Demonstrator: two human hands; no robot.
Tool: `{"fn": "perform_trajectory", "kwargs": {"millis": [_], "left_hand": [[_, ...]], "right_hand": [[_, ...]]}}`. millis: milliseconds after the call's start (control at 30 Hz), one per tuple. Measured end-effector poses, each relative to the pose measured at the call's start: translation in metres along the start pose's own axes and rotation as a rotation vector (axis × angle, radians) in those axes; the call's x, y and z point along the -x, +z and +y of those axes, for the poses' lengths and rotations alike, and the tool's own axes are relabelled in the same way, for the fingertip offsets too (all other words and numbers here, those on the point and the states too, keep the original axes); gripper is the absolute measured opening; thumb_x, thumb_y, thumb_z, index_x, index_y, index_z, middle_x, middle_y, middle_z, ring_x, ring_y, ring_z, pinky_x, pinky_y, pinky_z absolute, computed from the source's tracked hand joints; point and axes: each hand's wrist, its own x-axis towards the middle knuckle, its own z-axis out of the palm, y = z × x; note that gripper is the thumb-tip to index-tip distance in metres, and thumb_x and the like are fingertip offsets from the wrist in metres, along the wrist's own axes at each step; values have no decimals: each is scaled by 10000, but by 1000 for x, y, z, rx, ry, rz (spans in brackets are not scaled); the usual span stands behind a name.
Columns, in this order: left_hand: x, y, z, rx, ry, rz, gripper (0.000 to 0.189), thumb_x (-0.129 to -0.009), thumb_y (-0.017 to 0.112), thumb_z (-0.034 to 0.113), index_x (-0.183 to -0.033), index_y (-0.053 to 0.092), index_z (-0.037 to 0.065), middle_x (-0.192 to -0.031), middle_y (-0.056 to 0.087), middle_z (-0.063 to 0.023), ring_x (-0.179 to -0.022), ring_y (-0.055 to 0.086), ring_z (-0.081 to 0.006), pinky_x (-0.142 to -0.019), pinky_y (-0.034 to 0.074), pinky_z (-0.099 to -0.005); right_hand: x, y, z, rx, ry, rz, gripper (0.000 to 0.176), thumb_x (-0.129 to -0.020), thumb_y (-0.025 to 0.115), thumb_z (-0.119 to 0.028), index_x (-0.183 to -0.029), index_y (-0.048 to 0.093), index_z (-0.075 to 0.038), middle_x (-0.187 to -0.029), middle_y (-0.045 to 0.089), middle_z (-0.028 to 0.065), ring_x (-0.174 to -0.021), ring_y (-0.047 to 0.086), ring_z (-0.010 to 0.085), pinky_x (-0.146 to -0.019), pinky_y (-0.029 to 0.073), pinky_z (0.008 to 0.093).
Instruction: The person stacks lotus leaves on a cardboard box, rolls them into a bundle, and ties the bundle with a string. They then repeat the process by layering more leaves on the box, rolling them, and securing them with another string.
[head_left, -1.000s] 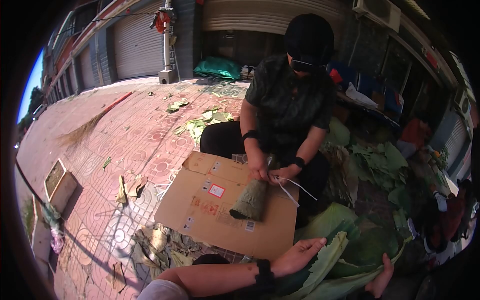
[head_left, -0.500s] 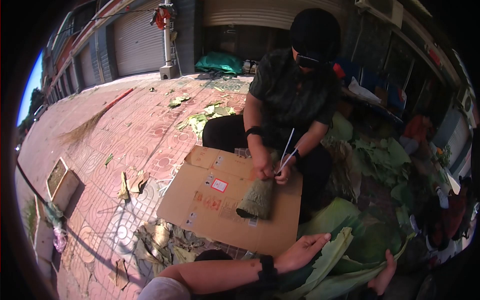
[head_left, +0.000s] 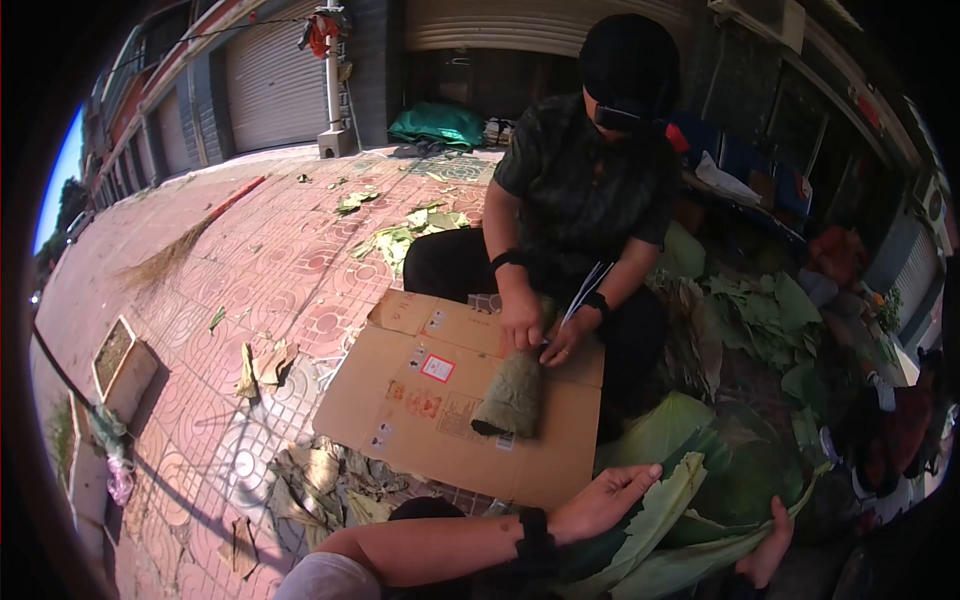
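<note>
At the lower right, large green leaves (head_left: 690,530), folded and overlapping, lie between my two hands. My left hand (head_left: 608,502) is closed on their left edge, thumb on top and fingers pressed together. My right hand (head_left: 768,548) wraps around the outer right edge, its fingertips showing above the leaf and the rest partly in shadow. Across from me, a co-worker's hands (head_left: 540,335) hold the narrow top of a wrapped cone-shaped leaf bundle (head_left: 508,398). Thin white ties (head_left: 590,290) stick up from the co-worker's hand.
The bundle rests on flattened cardboard (head_left: 400,420). Dry leaf scraps (head_left: 315,480) litter the paving beside it. A broom (head_left: 190,240) and planter boxes (head_left: 125,365) are at left. More green leaves (head_left: 765,310) pile up at right, where another person (head_left: 835,260) sits.
The co-worker's right-side hand has turned and drawn slightly down, and the white ties now lie closer together. My hands and the leaves stay almost still.
</note>
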Motion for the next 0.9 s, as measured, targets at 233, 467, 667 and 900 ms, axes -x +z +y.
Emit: {"fn": "perform_trajectory", "kwargs": {"millis": [233,467,667,900], "left_hand": [[0,-1,-4,-22,-14,23,440,-1022,412,379,-1042,595,-21,-837,526,80,-832,440,-15,-798,412,-214],[-1,-4,-1,-28,-33,-13,454,-1021,410,386,-1075,597,-24,-858,548,76,-846,448,-7,-809,414,-209],[0,-4,0,-18,-51,-14,458,-1020,410,390,-1081,596,-25,-869,559,64,-858,453,-14,-824,412,-213],[-2,-4,-8,8,-34,-27,465,-1019,412,393,-1116,599,-21,-896,581,61,-878,472,-21,-839,419,-219]], "right_hand": [[2,3,-2,-6,7,-9,429,-839,614,-200,-1196,535,26,-1170,607,144,-1042,606,272,-913,488,390],[1,3,0,6,8,8,402,-836,619,-192,-1168,549,23,-1137,619,140,-1009,618,267,-894,496,383],[2,6,0,5,5,31,398,-832,627,-191,-1161,552,20,-1125,621,134,-1004,617,260,-887,498,377],[2,7,-1,9,-5,22,395,-831,630,-184,-1160,553,21,-1127,619,136,-1003,616,258,-888,498,375]]}}
